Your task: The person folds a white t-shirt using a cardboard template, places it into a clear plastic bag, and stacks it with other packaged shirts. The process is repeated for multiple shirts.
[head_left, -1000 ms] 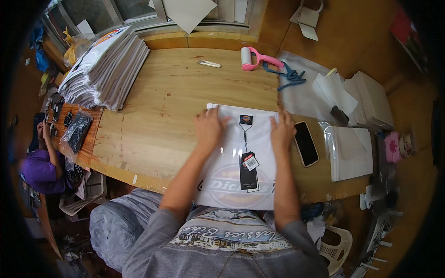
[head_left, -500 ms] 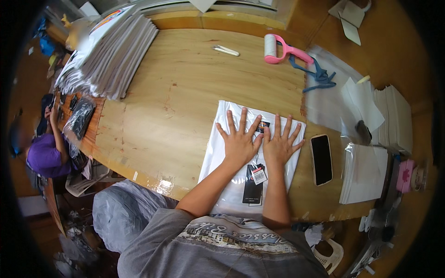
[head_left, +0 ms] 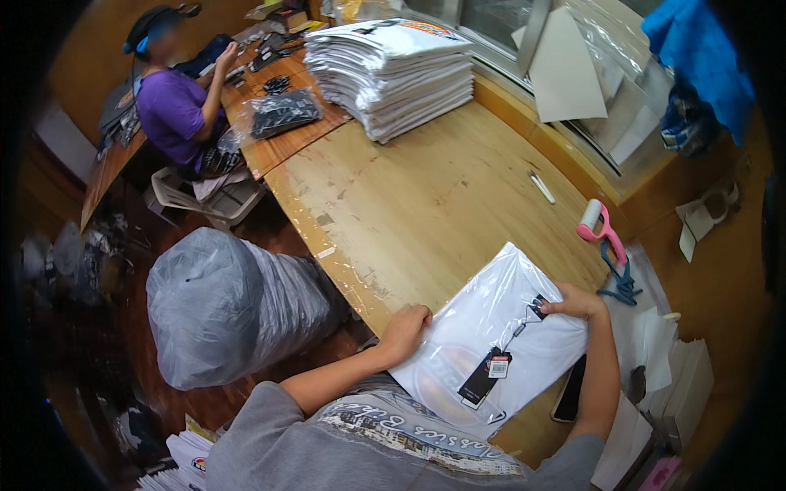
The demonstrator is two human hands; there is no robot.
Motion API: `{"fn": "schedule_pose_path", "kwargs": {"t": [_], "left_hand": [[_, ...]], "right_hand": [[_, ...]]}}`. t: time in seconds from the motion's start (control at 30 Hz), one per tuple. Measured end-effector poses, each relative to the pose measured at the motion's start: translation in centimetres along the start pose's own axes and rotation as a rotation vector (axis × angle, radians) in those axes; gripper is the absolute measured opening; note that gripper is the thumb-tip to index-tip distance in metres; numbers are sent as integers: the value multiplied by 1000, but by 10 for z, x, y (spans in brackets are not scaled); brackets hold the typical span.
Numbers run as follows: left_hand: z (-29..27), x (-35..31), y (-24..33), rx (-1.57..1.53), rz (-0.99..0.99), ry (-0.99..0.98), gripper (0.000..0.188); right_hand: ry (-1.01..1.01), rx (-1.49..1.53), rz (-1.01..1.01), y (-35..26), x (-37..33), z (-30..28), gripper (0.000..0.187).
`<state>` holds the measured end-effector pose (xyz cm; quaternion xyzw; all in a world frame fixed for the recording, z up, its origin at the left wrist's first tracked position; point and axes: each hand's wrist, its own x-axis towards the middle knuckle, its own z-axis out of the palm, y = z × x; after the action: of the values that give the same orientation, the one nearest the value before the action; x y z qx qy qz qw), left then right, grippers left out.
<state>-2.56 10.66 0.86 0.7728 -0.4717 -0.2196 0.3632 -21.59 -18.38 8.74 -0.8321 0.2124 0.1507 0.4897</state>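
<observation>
A folded white T-shirt [head_left: 458, 335] in a clear plastic bag lies in front of me near the table's front edge. Black hang tags [head_left: 477, 383] and a white sticker tag show on it, strung to a black neck label. My left hand [head_left: 407, 334] grips the bag's left edge with curled fingers. At the opposite edge, my right hand [head_left: 577, 301] holds the bag, its thumb on top beside the neck label and its other fingers mostly hidden. A dark phone [head_left: 567, 393] is partly covered between the bag and my right forearm.
A tall stack of folded white shirts [head_left: 393, 78] stands at the far end. A pink-handled lint roller [head_left: 596, 219] and small thread snips [head_left: 541, 187] lie on the table [head_left: 368, 196]. A stuffed grey plastic sack [head_left: 221, 303] stands left. A co-worker in purple [head_left: 172, 106] sits beyond.
My hands were spread flat on the bagged shirt; they have moved apart to its edges and closed on it. My view has swung left, bringing the stack and the co-worker further in.
</observation>
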Motion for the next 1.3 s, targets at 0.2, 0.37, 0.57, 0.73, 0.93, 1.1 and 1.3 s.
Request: {"fn": "schedule_pose_path", "kwargs": {"t": [0.2, 0.37, 0.57, 0.73, 0.93, 1.1, 1.3], "left_hand": [[-113, 24, -20, -27, 52, 645, 20], [-249, 16, -35, -196, 157, 1192, 14], [-304, 55, -101, -237, 138, 1131, 13], [-329, 138, -124, -53, 137, 1008, 11], [-425, 300, -123, 416, 396, 967, 19], [-455, 411, -103, 406, -245, 504, 41], [-439, 428, -84, 590, -266, 327, 54]], "right_hand": [[-38, 338, -231, -106, 45, -13, 51], [268, 727, -408, -156, 126, 33, 49], [470, 1370, -181, -159, 294, 197, 42], [453, 1208, 113, -172, 316, 195, 42], [701, 332, -43, -208, 282, 38, 25], [992, 613, -409, -293, 327, -65, 40], [857, 772, -186, -295, 370, -88, 58]]}}
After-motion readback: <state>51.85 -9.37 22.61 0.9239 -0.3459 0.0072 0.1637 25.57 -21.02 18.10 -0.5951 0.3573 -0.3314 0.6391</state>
